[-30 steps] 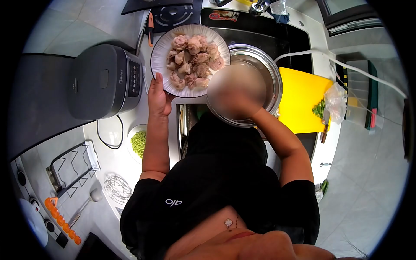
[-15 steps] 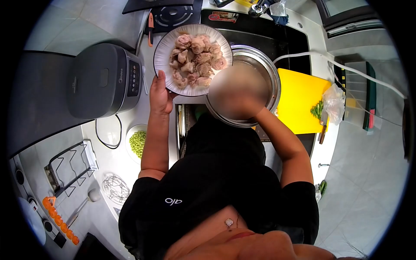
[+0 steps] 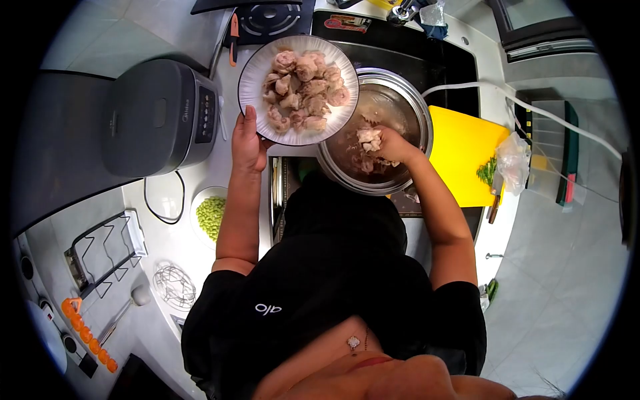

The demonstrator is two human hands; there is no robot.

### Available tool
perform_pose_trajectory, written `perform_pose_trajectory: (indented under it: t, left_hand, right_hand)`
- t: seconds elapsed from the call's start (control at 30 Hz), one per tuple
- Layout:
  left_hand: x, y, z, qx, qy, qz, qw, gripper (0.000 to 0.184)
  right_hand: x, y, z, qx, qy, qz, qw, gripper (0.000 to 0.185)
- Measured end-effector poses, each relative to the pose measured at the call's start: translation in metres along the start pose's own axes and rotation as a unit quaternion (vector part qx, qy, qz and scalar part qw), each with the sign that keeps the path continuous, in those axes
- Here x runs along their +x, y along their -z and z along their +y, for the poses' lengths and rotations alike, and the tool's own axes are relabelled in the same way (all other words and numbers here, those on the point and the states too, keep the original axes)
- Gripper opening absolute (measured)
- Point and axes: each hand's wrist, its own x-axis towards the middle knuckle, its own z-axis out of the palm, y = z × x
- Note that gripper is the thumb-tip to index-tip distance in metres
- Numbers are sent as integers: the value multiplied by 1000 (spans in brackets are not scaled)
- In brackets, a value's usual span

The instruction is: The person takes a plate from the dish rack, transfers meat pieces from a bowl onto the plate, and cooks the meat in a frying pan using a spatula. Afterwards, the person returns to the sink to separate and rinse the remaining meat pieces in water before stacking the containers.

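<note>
My left hand (image 3: 249, 137) grips the lower left rim of a white plate (image 3: 253, 83), thumb on top. Pale chunks of meat (image 3: 307, 90) are heaped on this plate, which I hold up just left of a round steel pot (image 3: 427, 137). Inside the pot is brownish liquid with more meat pieces (image 3: 363, 163) in it. My right hand (image 3: 393, 145) is over the pot, its fingers closed round a piece of meat (image 3: 369, 139). The plate's right edge overlaps the pot's rim.
A yellow cutting board (image 3: 463, 160) lies right of the pot, with chopped greens (image 3: 488, 172), a knife (image 3: 495, 208) and a plastic bag (image 3: 514, 162). To the left are a dark rice cooker (image 3: 160, 120) and a bowl of green beans (image 3: 211, 217). An orange-handled knife (image 3: 234, 40) lies behind the plate.
My right hand, blurred inside the pot before, now shows clearly with meat in its fingers. The plate in my left hand has hardly moved.
</note>
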Motion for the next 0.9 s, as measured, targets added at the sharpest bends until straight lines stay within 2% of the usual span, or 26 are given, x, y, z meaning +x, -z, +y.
perform_pose_trajectory:
  t: [0.03, 0.07, 0.17, 0.27, 0.37, 0.47, 0.6, 0.7, 0.73, 0.83, 0.87, 0.9]
  left_hand:
    - [0, 0, 0, 0, 1, -3, 1000, 43]
    - [-1, 0, 0, 1, 2, -5, 1000, 42]
    - [-1, -1, 2, 2, 5, -8, 1000, 41]
    - [0, 4, -2, -4, 10, -6, 1000, 39]
    - [0, 3, -1, -5, 11, -5, 1000, 37]
    - [-1, 3, -1, -2, 17, -6, 1000, 37]
    - [-1, 4, -1, 8, 27, -8, 1000, 39]
    - [0, 5, 2, 17, 34, -23, 999, 40]
    - [1, 4, 4, 21, 43, -21, 999, 40]
    - [6, 8, 7, 33, 80, -38, 996, 41]
    - [4, 6, 7, 47, 99, -34, 993, 42]
    - [-8, -16, -9, 55, 97, -48, 993, 42]
  right_hand:
    - [-1, 2, -1, 14, 8, 23, 1000, 36]
    - [1, 2, 9, 81, 55, 45, 994, 35]
    - [1, 11, 14, -71, 37, 102, 992, 39]
    - [-2, 11, 8, -60, 34, 152, 986, 41]
    - [-8, 14, -10, -35, 21, 163, 986, 40]
    - [-10, 18, -10, -55, 55, 144, 987, 52]
    - [-18, 22, -39, -144, 47, 189, 970, 49]
    - [-20, 27, -77, -44, 83, 204, 975, 46]
    - [-16, 27, -92, -34, 112, 216, 969, 40]
    - [-3, 13, -148, -134, 148, 241, 950, 34]
    - [3, 2, -161, -129, 148, 260, 946, 34]
    - [-8, 4, -150, -170, 150, 294, 928, 34]
